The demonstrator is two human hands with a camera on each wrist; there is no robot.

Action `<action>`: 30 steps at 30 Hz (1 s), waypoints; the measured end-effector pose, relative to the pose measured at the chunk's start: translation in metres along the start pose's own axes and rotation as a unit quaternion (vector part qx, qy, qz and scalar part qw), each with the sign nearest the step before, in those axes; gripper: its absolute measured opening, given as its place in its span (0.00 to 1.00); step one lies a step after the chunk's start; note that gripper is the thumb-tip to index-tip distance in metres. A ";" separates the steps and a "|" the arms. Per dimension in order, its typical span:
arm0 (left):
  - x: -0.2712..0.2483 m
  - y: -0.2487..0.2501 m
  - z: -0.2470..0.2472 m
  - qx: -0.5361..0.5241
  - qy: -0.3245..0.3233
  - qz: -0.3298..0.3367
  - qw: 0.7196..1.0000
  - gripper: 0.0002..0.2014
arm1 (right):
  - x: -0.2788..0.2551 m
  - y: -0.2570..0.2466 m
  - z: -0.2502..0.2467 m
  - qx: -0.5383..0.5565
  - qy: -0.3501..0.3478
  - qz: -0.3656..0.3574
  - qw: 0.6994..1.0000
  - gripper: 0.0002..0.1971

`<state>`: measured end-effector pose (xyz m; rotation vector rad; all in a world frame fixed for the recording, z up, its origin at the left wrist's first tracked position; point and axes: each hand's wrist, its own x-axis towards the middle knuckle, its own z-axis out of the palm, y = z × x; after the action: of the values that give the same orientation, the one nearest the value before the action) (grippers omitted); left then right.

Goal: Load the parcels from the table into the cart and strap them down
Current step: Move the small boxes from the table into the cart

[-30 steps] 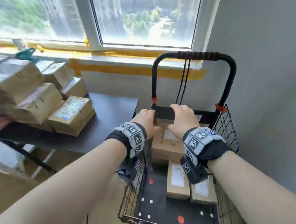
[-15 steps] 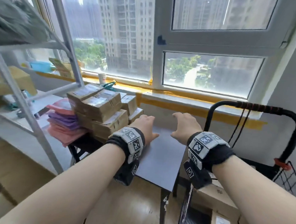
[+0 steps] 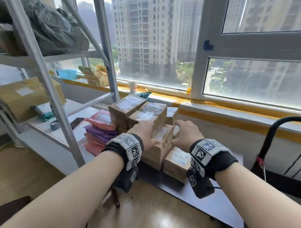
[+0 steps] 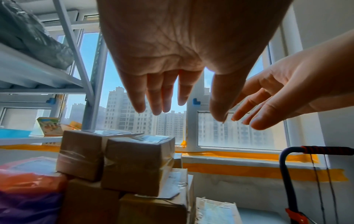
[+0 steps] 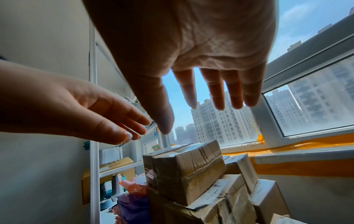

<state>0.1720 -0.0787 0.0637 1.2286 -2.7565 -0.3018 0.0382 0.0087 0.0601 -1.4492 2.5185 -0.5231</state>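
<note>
We held our left hand (image 3: 146,133) and right hand (image 3: 186,133) empty, fingers spread, on either side above the stack of parcels (image 3: 146,117) on the surface (image 3: 216,206), apparently to clasp one between them for the cart (image 3: 275,128) beside the stack.

Parcel labels (image 3: 160,134) blurred; barcode visible, no text legible.

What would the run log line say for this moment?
phase: reaching for parcels | left hand: open, empty | right hand: open, empty | parcels: stacked on table | cart: right of table
</note>
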 end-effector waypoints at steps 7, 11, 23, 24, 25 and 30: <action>0.066 -0.048 0.002 0.026 0.002 -0.062 0.998 0.32 | 0.077 -0.028 0.026 -0.005 -0.031 -0.016 0.999 0.35; 0.101 -0.071 0.005 0.046 -0.005 -0.086 0.995 0.39 | 0.121 -0.041 0.044 -0.012 -0.069 -0.004 0.998 0.45; 0.142 -0.111 0.014 0.009 -0.042 -0.018 0.999 0.40 | 0.160 -0.057 0.088 0.038 -0.088 0.086 0.992 0.54; 0.142 -0.112 0.014 -0.008 -0.045 -0.010 0.999 0.39 | 0.159 -0.058 0.090 0.048 -0.075 0.101 0.991 0.53; 0.142 -0.114 0.013 -0.022 -0.051 0.003 0.998 0.38 | 0.157 -0.062 0.091 0.060 -0.061 0.117 0.989 0.53; 0.136 -0.122 0.006 -0.058 -0.055 0.084 0.993 0.33 | 0.150 -0.079 0.100 0.132 0.038 0.168 0.976 0.47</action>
<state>0.1680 -0.2589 0.0334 0.9737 -2.8651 -0.5194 0.0590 -0.1783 0.0011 -0.9029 2.5556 -0.8230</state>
